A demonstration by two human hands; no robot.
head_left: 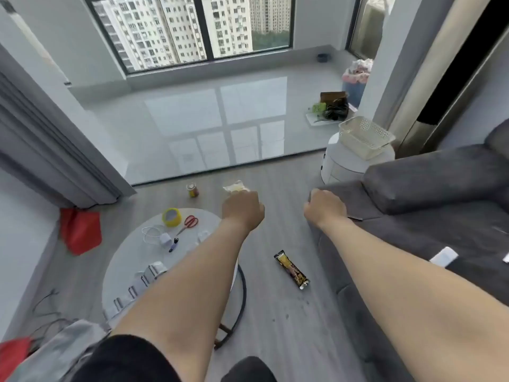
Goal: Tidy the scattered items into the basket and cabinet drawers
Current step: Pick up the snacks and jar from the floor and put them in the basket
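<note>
Left hand (242,210) pinching crinkly clear-yellow packet (236,186), right hand (325,208) fisted, holding nthg

Pale packet (234,186): partly hidden behind left hand (242,210). Small white items (150,271) on counter (137,252): blurred, unidentifiable.

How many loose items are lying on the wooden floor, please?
3: a small jar near the tile edge, a pale packet just beyond the left hand, and a black-and-gold snack packet beside the sofa.
</note>
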